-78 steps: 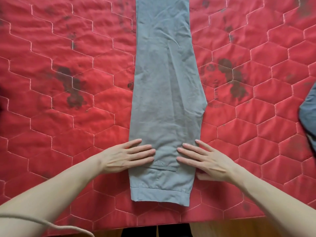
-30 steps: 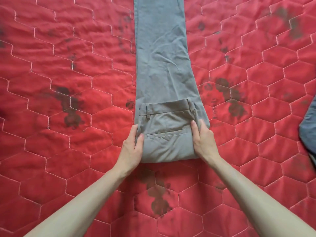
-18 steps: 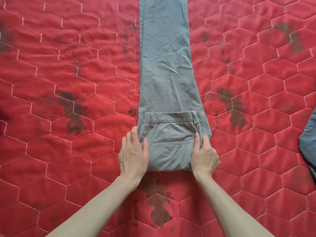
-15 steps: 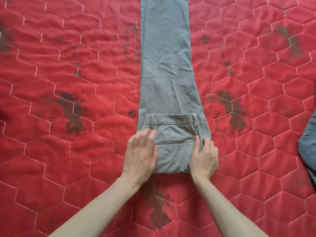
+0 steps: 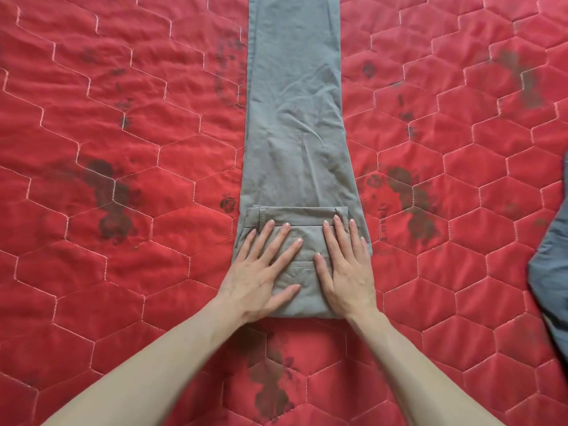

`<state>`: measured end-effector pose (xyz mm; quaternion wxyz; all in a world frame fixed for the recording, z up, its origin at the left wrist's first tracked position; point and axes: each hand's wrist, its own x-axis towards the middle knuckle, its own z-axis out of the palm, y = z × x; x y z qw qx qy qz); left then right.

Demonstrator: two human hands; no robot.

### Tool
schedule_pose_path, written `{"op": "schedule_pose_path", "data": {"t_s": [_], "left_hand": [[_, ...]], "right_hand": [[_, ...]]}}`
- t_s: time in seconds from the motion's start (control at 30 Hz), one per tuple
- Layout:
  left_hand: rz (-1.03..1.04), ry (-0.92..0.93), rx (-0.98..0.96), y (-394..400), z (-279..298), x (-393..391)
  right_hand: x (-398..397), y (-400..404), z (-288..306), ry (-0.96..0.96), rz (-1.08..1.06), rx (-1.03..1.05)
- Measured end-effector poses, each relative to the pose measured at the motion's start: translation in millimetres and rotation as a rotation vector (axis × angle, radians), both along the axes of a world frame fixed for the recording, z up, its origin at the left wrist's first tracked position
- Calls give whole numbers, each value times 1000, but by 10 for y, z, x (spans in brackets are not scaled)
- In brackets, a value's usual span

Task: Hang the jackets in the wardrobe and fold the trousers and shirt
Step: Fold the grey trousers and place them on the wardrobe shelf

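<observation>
Grey trousers [image 5: 295, 118] lie lengthwise down the middle of a red quilted bed cover [image 5: 123, 149], legs stacked and running off the top of the view. Their waist end is folded over onto the legs, with the waistband and a back pocket facing up. My left hand [image 5: 261, 272] lies flat on the left half of that folded part, fingers spread. My right hand [image 5: 345, 265] presses flat on the right half, fingers straight. Neither hand grips the cloth.
A blue-grey garment [image 5: 553, 272] lies at the right edge, partly out of view. The red cover carries dark printed flower marks and pale hexagon stitching, and stretches wide on both sides of the trousers.
The waist end was folded up over the legs. Both hands then moved from the fold's side edges onto its top and now lie flat on it.
</observation>
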<state>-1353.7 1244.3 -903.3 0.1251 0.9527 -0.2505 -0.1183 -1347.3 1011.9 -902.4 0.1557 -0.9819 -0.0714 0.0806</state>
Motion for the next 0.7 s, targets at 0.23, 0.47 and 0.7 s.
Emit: {"op": "schedule_pose_path", "data": {"t_s": [0.23,0.47,0.7], "left_hand": [[-319,21,5,470,162,316],[-504,-182,93,1105,168,448],[-400,-22,110,1005,157,631]], "right_hand": [[216,-418,196,147,338,54],[705,-925,468,134,778,-216],[827,-936,375,130,822,-176]]}}
